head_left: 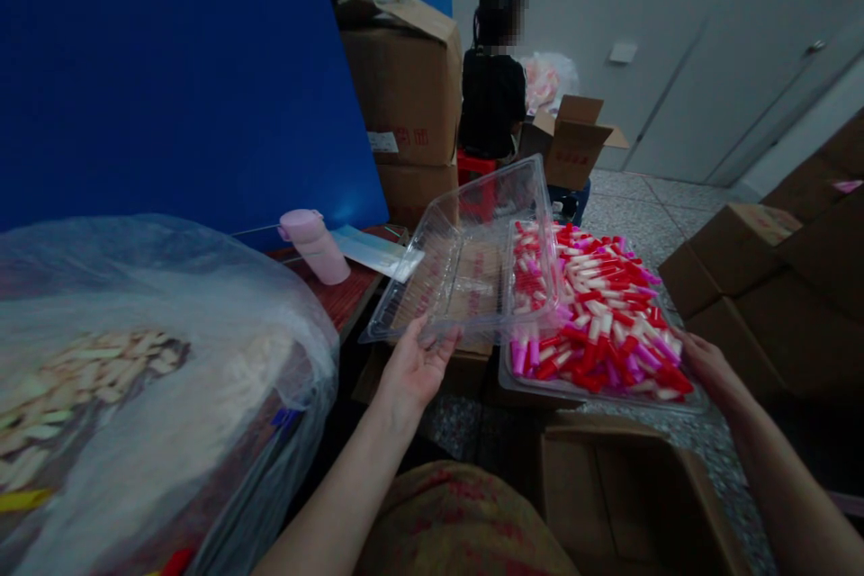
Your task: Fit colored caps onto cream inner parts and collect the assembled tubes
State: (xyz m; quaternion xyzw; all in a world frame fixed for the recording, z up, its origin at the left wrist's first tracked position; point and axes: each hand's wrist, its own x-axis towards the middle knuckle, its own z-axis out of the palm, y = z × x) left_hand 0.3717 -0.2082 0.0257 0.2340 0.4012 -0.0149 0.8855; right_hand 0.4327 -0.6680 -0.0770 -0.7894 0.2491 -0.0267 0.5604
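Note:
My left hand [413,364] grips the near edge of an empty clear plastic tray [465,261], which is tilted up and partly overlaps a second tray. My right hand [707,366] holds the right near corner of that second clear tray [607,391], which is full of small red, pink and white tubes [598,306]. Both trays hang over the floor in front of me, above an open cardboard box [627,490].
A large clear bag [148,351] of pale pieces fills the left. A pink bottle [314,245] lies on a red table by a blue board [168,72]. Stacked cartons [405,81] and a seated person [492,81] are behind; more cartons [776,270] stand right.

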